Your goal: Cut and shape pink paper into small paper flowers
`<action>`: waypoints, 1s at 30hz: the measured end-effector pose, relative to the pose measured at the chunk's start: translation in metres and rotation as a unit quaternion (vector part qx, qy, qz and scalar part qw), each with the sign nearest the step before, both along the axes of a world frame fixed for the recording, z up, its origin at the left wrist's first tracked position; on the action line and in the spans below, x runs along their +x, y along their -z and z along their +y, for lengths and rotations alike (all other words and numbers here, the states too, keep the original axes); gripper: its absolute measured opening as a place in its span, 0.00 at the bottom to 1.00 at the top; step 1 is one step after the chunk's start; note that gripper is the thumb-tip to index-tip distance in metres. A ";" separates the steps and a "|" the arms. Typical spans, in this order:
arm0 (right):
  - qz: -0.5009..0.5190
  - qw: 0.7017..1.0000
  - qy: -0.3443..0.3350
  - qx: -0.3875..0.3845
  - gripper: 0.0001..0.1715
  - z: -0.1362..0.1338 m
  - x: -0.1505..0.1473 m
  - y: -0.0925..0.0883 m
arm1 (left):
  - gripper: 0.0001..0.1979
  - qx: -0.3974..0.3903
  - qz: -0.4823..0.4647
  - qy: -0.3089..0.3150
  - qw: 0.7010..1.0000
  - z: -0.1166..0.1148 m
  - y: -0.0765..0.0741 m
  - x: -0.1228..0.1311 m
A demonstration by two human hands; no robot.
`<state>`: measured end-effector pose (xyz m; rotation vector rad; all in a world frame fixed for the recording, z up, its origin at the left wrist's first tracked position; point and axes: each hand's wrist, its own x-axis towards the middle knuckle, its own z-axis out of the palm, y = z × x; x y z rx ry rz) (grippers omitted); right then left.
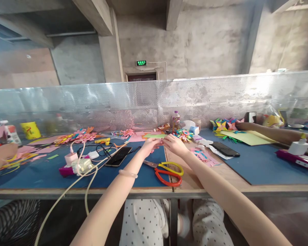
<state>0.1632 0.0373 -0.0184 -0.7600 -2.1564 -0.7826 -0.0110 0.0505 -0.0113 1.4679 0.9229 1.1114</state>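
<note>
My left hand [152, 145] and my right hand [175, 145] meet over the table, fingertips pinched together. A bit of pink shows at the left fingers, but what they hold is too small and too covered to make out. Just below lie scissors [169, 172] with one yellow and one red handle, their blades pointing left. Beyond the fingers are green paper [154, 136] and pink paper sheets [137, 137]. To the right of my right hand is a pile of colourful folded paper strips [184, 135], with pink and blue paper pieces [204, 156] nearer to me.
Left stand a power strip with cables [79, 166], a phone [118, 156] and a yellow glue gun [102, 140]. Right lie a black phone [225, 149] and a purple power strip [297, 160]. Co-workers' arms reach in at both sides. A perforated metal screen [154, 99] runs behind.
</note>
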 end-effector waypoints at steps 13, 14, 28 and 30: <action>0.289 0.906 -0.120 -0.286 0.09 0.012 -0.004 0.004 | 0.13 0.052 0.023 0.025 0.998 -0.004 0.002 0.002; 0.296 0.901 -0.121 -0.294 0.09 0.012 -0.004 0.005 | 0.13 0.052 0.017 0.029 0.998 -0.005 0.002 0.002; 0.321 0.884 -0.103 -0.324 0.07 0.016 -0.007 0.007 | 0.12 0.036 -0.007 0.021 0.999 0.008 0.007 0.006; 0.317 0.887 -0.092 -0.322 0.07 0.017 -0.007 0.006 | 0.13 0.036 -0.007 0.018 0.999 0.011 0.009 0.005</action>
